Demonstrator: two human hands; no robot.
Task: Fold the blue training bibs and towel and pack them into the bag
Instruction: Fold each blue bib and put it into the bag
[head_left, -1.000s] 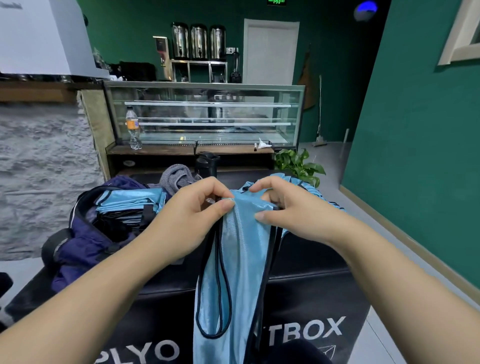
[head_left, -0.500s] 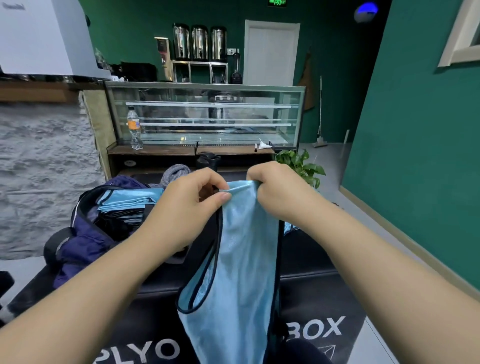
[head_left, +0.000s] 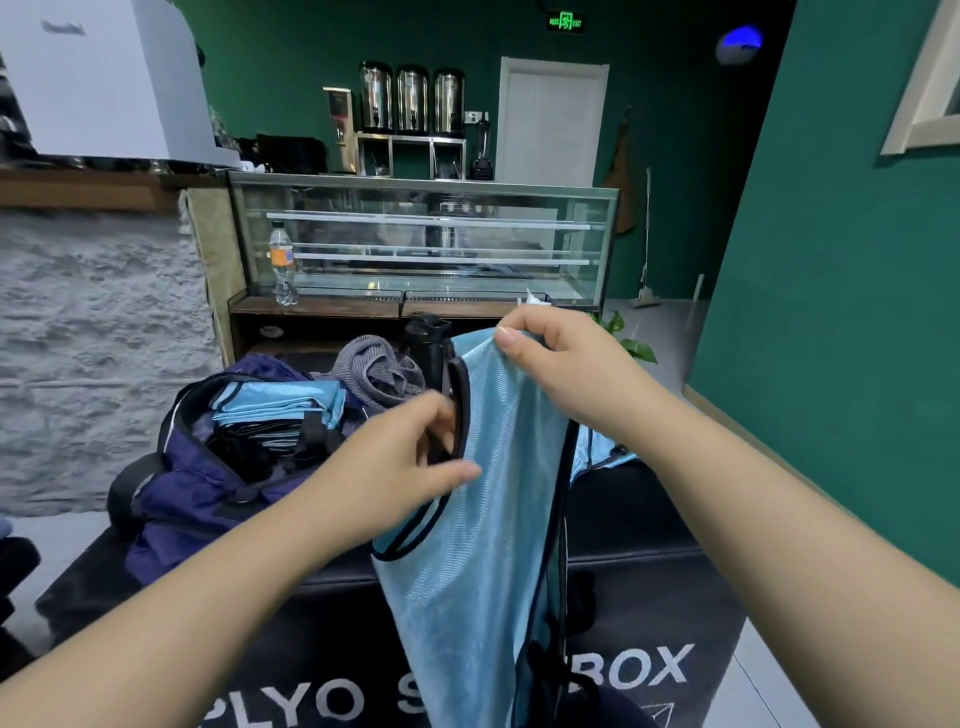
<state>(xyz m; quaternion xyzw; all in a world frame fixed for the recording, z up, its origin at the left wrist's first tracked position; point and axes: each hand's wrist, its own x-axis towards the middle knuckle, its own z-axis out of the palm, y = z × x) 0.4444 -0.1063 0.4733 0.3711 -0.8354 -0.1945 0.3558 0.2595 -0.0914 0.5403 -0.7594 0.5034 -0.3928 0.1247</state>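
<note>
A light blue training bib (head_left: 483, 571) with black trim hangs down in front of me over the black plyo box (head_left: 649, 525). My right hand (head_left: 561, 364) pinches its top edge and holds it up. My left hand (head_left: 410, 462) pinches the black-trimmed armhole lower down on the bib's left side. The navy bag (head_left: 197, 488) lies open at the left on the box, with folded blue bibs (head_left: 280, 402) inside. A grey towel (head_left: 379, 369) lies crumpled behind the bag. More blue fabric (head_left: 597, 452) lies on the box behind my right forearm.
A black bottle (head_left: 428, 343) stands behind the bib near the towel. A glass display counter (head_left: 426, 239) runs across the back with a drinks bottle (head_left: 283, 265) on its ledge. A potted plant (head_left: 631, 345) sits at the right, beside a green wall (head_left: 841, 312).
My right hand has lifted the bib's top edge higher. My left hand has left the top edge and moved down to the armhole trim.
</note>
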